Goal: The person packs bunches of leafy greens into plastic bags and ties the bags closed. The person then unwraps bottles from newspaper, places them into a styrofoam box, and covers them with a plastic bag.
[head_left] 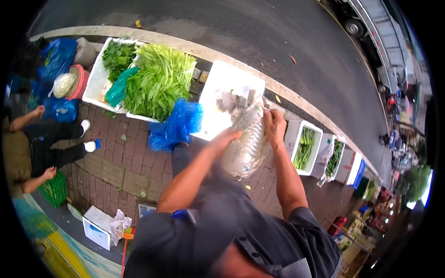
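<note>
A long bundle wrapped in cloudy plastic (242,146) is between my two hands, in front of my chest. My left hand (225,140) presses against its near left side, fingers closed along the wrap. At its upper right edge, my right hand (275,124) pinches the plastic with bent fingers. Behind the bundle lies a white foam box or lid (214,89) with crumpled greyish material (228,101) on it. What is inside the wrap is hard to make out.
Leafy greens (160,76) fill a foam box at left, beside a blue plastic bag (178,124). Foam boxes of green vegetables (304,148) stand at right. Another person (39,148) is at far left. A road (232,37) runs beyond the kerb.
</note>
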Tool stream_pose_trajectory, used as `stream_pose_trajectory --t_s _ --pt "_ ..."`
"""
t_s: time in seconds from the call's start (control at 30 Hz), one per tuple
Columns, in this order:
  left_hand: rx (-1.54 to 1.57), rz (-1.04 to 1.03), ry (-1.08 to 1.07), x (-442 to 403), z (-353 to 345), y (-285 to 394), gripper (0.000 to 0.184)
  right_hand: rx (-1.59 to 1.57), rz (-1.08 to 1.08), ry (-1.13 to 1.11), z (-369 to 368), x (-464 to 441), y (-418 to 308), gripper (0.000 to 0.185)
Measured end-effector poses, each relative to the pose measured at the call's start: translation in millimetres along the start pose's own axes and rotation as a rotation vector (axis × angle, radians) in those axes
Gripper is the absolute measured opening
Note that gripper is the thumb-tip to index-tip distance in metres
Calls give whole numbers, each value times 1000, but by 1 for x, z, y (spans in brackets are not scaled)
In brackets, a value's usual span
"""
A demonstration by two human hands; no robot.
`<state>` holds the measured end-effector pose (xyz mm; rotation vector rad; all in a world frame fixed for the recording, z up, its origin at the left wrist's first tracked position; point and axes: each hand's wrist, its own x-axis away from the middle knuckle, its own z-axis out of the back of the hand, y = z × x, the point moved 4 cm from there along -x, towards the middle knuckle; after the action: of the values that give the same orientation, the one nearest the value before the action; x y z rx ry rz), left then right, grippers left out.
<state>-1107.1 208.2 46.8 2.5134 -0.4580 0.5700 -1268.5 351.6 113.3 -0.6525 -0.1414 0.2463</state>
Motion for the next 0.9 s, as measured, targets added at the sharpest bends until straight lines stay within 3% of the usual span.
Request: stream_pose_trajectory --t_s 0.13,0.2,0.3,0.37,0.47,0.5,0.6,0.7,0.77,0.9 --pt "-37 27 -12 -4 12 -12 48 -52 -25 -33 2 -25 22 32" --pt "-46 90 -34 -7 22 -24 49 -283 -143 -233 2 -30 30 33" --pt "-54 100 -42 -10 29 -31 50 -556 -258 -349 -9 -27 60 35" --pt "-1 123 -30 -11 24 -33 50 -598 -327 -388 0 -19 58 46" --pt "80 202 -6 -6 13 -25 50 -494 -233 -435 31 -7 25 68" --pt "59 211 -13 -9 15 -24 50 -405 -88 -419 20 -4 31 82" --pt "-41 232 -45 -16 16 -23 51 -114 -1 -576 26 -3 8 76" --pt "-122 311 -77 -13 11 -19 52 -7 46 -689 20 -19 -6 57" --pt "-158 350 -90 -13 5 -16 52 114 136 -719 -2 -31 15 51" --pt "-164 395 -88 -10 7 -23 52 18 -14 -1057 -13 -44 27 53"
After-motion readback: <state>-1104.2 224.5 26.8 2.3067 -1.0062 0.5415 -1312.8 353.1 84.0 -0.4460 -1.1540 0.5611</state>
